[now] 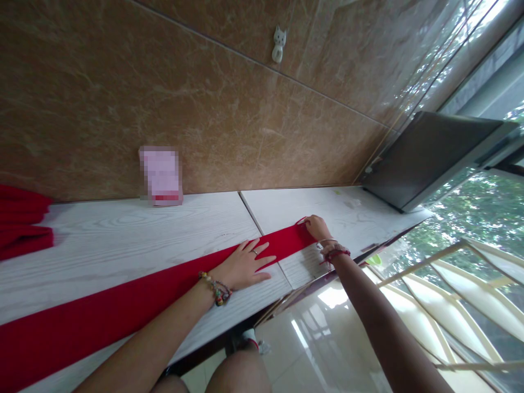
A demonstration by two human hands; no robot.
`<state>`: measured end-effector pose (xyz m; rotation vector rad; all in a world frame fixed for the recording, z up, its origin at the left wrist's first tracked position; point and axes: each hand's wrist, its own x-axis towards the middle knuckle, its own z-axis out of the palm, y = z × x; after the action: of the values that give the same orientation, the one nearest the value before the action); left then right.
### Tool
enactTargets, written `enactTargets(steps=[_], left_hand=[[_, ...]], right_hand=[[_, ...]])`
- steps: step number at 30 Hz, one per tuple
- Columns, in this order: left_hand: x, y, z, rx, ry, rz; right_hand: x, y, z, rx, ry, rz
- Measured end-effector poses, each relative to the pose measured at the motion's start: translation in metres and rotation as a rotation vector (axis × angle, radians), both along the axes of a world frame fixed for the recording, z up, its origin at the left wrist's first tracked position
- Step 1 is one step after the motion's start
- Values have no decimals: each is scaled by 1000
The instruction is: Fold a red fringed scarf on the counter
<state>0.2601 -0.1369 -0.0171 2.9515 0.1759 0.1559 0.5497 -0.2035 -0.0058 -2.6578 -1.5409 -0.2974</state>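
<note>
A long strip of red cloth (135, 295) runs flat along the white wood-grain bench top, from the lower left to the middle right. Spread out on its right part lies my left hand (243, 265), palm down, fingers apart, with a ring and a beaded bracelet. My right hand (317, 226) is closed on the cloth's far right end, its fingertips curled and partly hidden. A thin red loop of edge shows beside those fingers.
More red cloth (24, 224) lies folded at the left. A blurred pink card or box (162, 174) leans against the brown tiled wall (229, 120), which carries a small white cat figure (279, 45). A dark panel-like box (434, 158) stands at the right end, near a cream railing (426, 262).
</note>
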Motion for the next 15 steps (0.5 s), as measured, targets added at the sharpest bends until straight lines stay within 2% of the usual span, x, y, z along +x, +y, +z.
enactTargets(steps=[3, 6, 12, 15], left_hand=[[-1, 0, 0, -1, -2, 2], [-1, -1, 1, -8, 12, 4], [0, -1, 2, -1, 20, 10], [0, -1, 2, 9, 19, 10]], right_hand=[[12, -6, 10, 15, -19, -37], [7, -10, 16, 39, -27, -2], [-24, -7, -1, 5, 20, 208], [-18, -4, -6, 10, 16, 198]])
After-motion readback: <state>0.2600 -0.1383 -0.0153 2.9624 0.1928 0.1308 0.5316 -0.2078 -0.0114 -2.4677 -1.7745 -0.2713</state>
